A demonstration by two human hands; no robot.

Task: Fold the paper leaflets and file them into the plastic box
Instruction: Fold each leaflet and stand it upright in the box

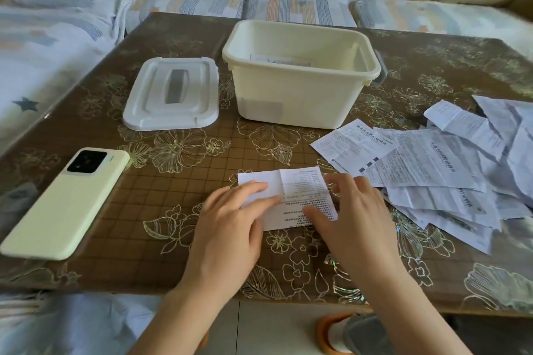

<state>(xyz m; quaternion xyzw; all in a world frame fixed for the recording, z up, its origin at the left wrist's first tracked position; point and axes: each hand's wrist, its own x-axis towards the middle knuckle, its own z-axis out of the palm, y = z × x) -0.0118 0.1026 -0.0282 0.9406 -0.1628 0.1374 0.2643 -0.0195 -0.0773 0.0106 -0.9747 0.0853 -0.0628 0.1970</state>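
Note:
A small white printed leaflet (300,193) lies flat on the table near the front, with a crease down its middle. My left hand (230,227) presses its left half with straight fingers. My right hand (349,216) rests flat on its right edge, fingers spread. Behind the leaflet stands the cream plastic box (300,95), open, with a folded paper (281,60) lying in its bottom. A loose pile of unfolded leaflets (450,170) spreads over the table to the right.
The box's white lid (173,95) lies to the left of the box. A pale green phone (69,198) lies face down at the front left. The brown floral table (173,239) is ringed by a sofa with patterned covers (57,37).

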